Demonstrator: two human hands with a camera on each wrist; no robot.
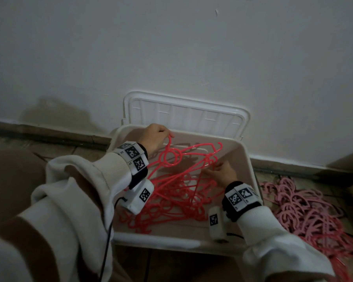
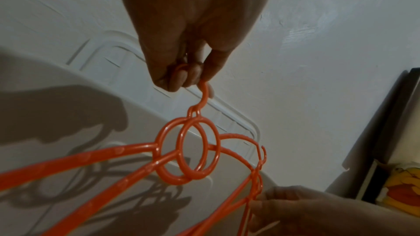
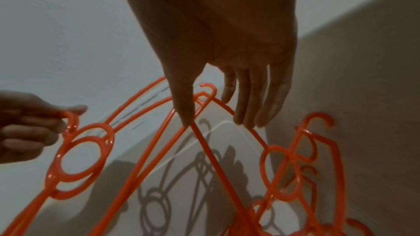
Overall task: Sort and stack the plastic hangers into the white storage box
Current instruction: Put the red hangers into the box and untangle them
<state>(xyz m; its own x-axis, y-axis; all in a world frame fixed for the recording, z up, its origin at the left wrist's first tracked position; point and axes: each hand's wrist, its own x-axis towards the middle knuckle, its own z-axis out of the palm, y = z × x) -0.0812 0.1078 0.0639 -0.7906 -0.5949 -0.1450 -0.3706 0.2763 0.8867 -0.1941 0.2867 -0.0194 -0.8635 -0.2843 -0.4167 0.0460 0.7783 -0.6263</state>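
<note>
A white storage box (image 1: 171, 244) stands open on the floor against the wall, and a loose tangle of red hangers (image 1: 171, 200) lies inside it. Over the box's back left, my left hand (image 1: 157, 137) (image 2: 186, 78) grips the hooks of two red ring-necked hangers (image 1: 172, 157) (image 2: 90, 157) and holds them up. My right hand (image 1: 216, 169) (image 3: 216, 121) pinches the shoulder end of these hangers (image 3: 112, 135) between thumb and fingers, near the box's right wall. Their lower ends hang down into the tangle.
The box's lid (image 1: 183, 115) leans upright on the wall behind it. A heap of pink hangers (image 1: 306, 208) lies on the floor to the right, with red ones (image 1: 344, 251) nearer me. A printed carton (image 2: 404, 186) stands further right. My legs are at left.
</note>
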